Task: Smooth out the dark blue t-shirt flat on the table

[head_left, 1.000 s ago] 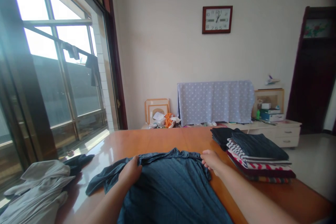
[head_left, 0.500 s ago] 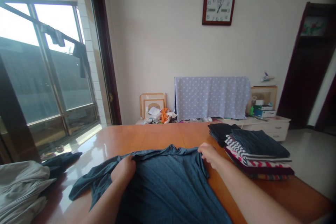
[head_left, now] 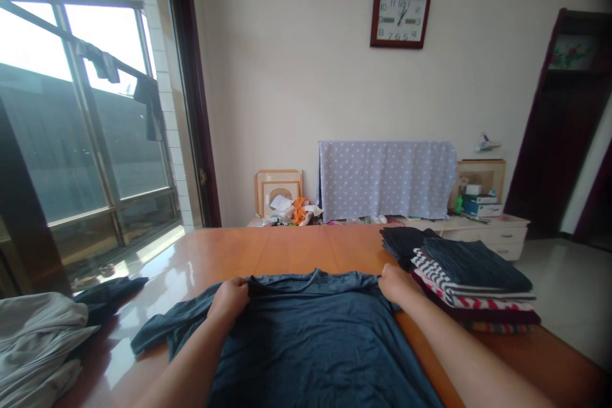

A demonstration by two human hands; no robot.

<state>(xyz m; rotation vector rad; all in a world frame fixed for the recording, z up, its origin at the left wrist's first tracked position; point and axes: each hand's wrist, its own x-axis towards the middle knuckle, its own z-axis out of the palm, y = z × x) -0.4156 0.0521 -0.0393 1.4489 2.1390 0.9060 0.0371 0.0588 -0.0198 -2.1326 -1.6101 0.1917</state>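
Observation:
A dark blue long-sleeved shirt (head_left: 315,338) lies spread over the wooden table (head_left: 287,245), its neckline toward the far side. My left hand (head_left: 230,298) is closed on the shirt's left shoulder, and one sleeve trails out to the left beyond it. At the opposite shoulder, my right hand (head_left: 398,284) pinches the cloth. The fabric between both hands is stretched fairly straight, with soft wrinkles below. The shirt's lower end runs out of the bottom of the view.
Right of the shirt stands a stack of folded clothes (head_left: 478,274), with dark folded garments (head_left: 406,242) behind it. A loose grey garment (head_left: 38,344) and a dark one (head_left: 109,296) lie at the left. A low cabinet (head_left: 507,229) stands beyond the table.
My right hand has moved to the right with its shoulder of the shirt, drawing the neckline wider. The shirt body lies flatter. My left hand keeps its grip almost in place.

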